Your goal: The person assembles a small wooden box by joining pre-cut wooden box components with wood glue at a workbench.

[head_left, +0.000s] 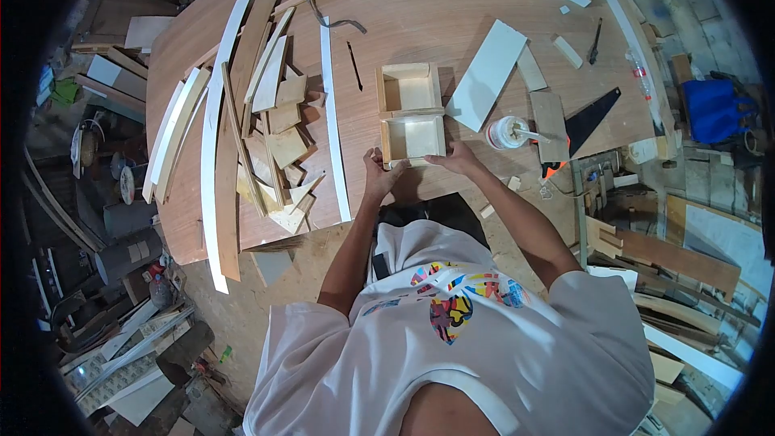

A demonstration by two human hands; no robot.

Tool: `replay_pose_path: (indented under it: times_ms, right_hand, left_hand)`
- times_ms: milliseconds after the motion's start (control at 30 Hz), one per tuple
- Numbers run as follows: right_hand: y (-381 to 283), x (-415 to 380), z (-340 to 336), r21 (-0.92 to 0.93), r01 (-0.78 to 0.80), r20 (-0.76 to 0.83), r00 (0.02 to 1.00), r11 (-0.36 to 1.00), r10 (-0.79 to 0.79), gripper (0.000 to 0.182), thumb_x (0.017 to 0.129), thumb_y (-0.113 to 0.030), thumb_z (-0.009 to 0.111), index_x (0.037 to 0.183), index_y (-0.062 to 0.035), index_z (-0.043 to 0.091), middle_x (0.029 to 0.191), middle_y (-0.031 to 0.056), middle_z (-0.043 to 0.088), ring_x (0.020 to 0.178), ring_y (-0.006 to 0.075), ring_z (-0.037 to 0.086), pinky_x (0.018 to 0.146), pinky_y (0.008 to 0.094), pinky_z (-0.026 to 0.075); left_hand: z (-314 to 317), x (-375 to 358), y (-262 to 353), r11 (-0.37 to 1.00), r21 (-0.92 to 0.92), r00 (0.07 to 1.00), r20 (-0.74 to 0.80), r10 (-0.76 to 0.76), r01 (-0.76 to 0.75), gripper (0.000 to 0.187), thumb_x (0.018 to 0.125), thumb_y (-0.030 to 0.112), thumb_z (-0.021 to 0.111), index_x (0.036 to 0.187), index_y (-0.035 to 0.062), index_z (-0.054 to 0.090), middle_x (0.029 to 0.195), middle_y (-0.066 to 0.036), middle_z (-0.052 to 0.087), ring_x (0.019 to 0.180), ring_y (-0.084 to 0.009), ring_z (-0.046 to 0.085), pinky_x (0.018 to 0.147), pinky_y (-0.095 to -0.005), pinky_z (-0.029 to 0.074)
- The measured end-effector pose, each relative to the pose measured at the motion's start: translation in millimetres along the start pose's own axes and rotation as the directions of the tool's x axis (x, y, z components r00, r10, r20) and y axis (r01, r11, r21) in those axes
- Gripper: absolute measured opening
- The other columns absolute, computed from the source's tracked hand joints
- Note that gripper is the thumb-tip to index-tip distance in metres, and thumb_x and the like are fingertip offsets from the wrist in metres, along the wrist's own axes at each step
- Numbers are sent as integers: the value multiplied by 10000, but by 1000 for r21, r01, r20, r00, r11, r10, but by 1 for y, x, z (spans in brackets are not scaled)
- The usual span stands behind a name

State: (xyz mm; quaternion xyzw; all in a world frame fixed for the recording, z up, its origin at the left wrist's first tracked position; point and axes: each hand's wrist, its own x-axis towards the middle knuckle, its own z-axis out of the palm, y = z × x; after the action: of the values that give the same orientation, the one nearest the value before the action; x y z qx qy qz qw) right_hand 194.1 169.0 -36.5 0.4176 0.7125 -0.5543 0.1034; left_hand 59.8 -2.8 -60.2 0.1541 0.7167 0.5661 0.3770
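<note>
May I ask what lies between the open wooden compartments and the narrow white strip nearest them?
A slim dark tool lies there, in the head view.

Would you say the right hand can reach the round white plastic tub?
Probably yes: bare brown tabletop separates the tub from the right hand, though that hand holds a pale wooden box.

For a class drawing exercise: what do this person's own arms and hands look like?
The left hand and right hand wear no visible gloves. Short, loose, whitish sleeves leave the forearms bare, with no watch or band visible.
</note>
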Motion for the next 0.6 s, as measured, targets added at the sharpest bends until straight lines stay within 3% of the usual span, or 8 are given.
replay_pose_path:
  times_ms: [200, 300, 333, 367, 433, 467, 533, 600]
  right_hand:
    - [16, 11, 7, -46, -20, -48, 999, 999, 18, 640, 636, -450, 779, 1045, 12, 610, 931, 133, 650, 799, 192, 620, 731, 311, 484]
    - [13, 12, 9, -101, -33, -39, 999, 994, 29, 669, 641, -497, 757, 1051, 10, 608, 935, 132, 649, 822, 195, 615, 749, 311, 476]
    - [9, 8, 8, -100, -31, -39, 999, 994, 27, 669, 641, -497, 757, 1051, 10, 608, 935, 132, 649, 822, 195, 615, 749, 311, 476]
    - [5, 3, 6, -43, -15, -32, 999, 999, 14, 672, 668, -508, 730, 1073, 12, 597, 944, 131, 645, 841, 196, 613, 758, 314, 473]
    - [3, -7, 6, 20, -4, -23, 1000, 1000, 5, 677, 694, -519, 704, 1094, 14, 586, 953, 131, 641, 859, 198, 610, 767, 317, 469]
    - [6, -11, 5, 174, -46, -19, 999, 984, 50, 633, 737, -473, 667, 1121, 20, 568, 977, 137, 633, 889, 200, 604, 780, 320, 466]
    - [25, -12, 8, 330, -84, -12, 996, 940, 93, 590, 779, -427, 631, 1147, 26, 549, 1000, 144, 624, 919, 201, 598, 794, 322, 463]
    - [47, -16, 21, 526, 16, -158, 984, 850, 79, 526, 792, -244, 587, 1217, 47, 478, 1028, 151, 600, 957, 209, 583, 815, 341, 461]
  left_hand:
    - [0, 4, -3, 999, 1, 999, 4, 32, -32, 921, 711, 147, 775, 1244, -66, 55, 1017, -159, 485, 887, -182, 564, 723, -273, 517]
    - [-6, -4, 7, 994, 92, 998, -9, -56, 57, 786, 778, 268, 720, 1240, -76, 184, 1043, -150, 497, 883, -178, 562, 747, -293, 500]
    - [-13, -2, 8, 992, -30, 990, 76, -122, 124, 735, 812, 367, 652, 1259, -55, 248, 1085, -144, 492, 972, -198, 530, 824, -321, 462]
    - [-20, 1, 9, 970, -144, 970, 168, -173, 198, 715, 845, 466, 583, 1278, -35, 311, 1127, -137, 486, 1061, -217, 497, 900, -350, 425]
    - [-38, 6, -10, 930, -261, 963, 147, -226, 258, 668, 872, 485, 520, 1271, -24, 354, 1116, -117, 499, 1065, -202, 495, 892, -338, 420]
    - [-46, 6, -23, 873, -377, 951, 131, -281, 310, 637, 899, 504, 457, 1264, -14, 396, 1105, -98, 512, 1070, -187, 492, 885, -327, 416]
    - [-53, 2, -22, 890, -356, 957, 151, -248, 287, 537, 925, 384, 466, 1283, -10, 395, 1118, -102, 537, 1059, -185, 515, 851, -299, 425]
    - [-53, -6, -26, 987, -99, 986, 126, -111, 124, 410, 917, 255, 474, 1240, 3, 462, 1103, -104, 575, 1029, -183, 544, 853, -312, 433]
